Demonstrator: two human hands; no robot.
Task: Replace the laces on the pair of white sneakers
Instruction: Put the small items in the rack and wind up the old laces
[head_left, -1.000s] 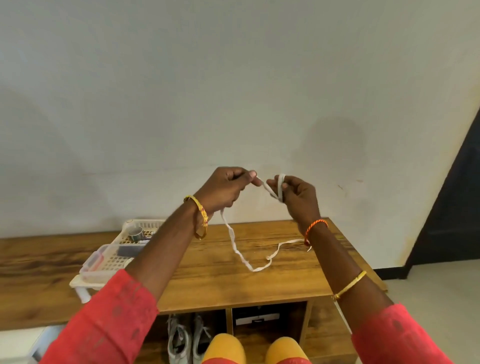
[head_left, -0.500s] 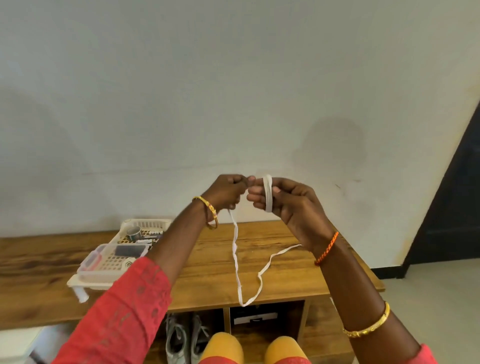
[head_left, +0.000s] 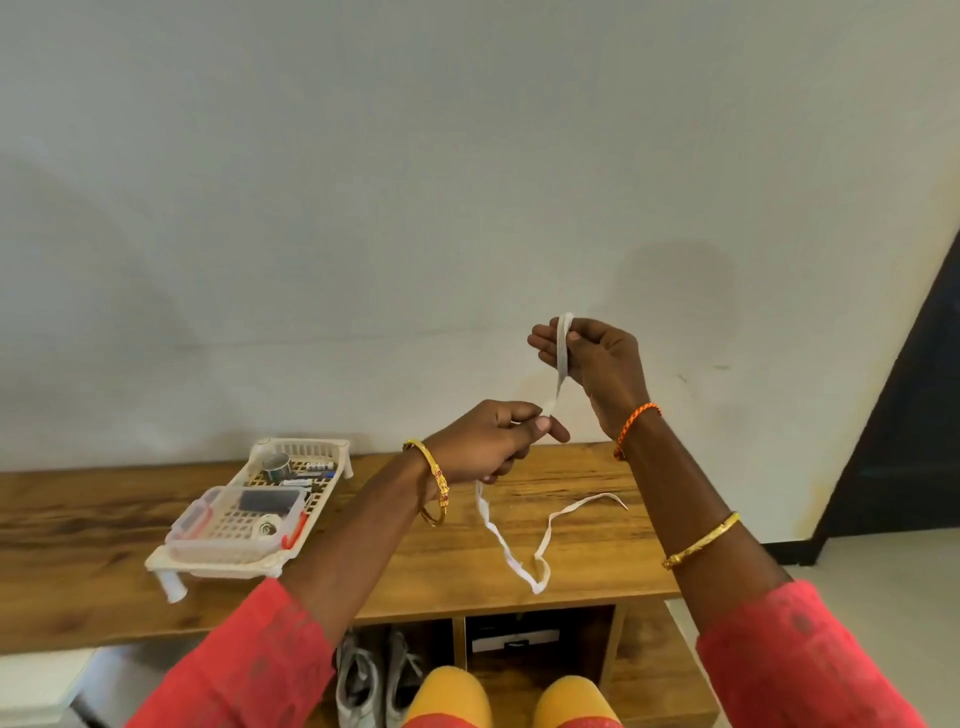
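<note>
A flat white lace (head_left: 522, 564) runs between both hands above the wooden table (head_left: 571, 478). My right hand (head_left: 597, 369) is raised, with the lace wound over its fingers and pinched by the thumb. Lower and to the left, my left hand (head_left: 488, 441) pinches the lace between thumb and forefinger. The lace's slack drops from the left hand and trails in a loop on the tabletop, its free end lying to the right. A pair of white sneakers (head_left: 376, 686) stands in the open shelf under the table, partly hidden by my knees.
A white plastic basket (head_left: 311, 452) holding small items and a clear lidded box (head_left: 234, 514) sits at the table's left. A box (head_left: 514, 636) rests in the second shelf compartment. A plain wall stands behind, and a dark doorway (head_left: 904, 415) is at the right.
My hands were close together at the same height. The left hand has dropped down along the lace while the right hand rose, stretching a short length between them. More lace lies on the table.
</note>
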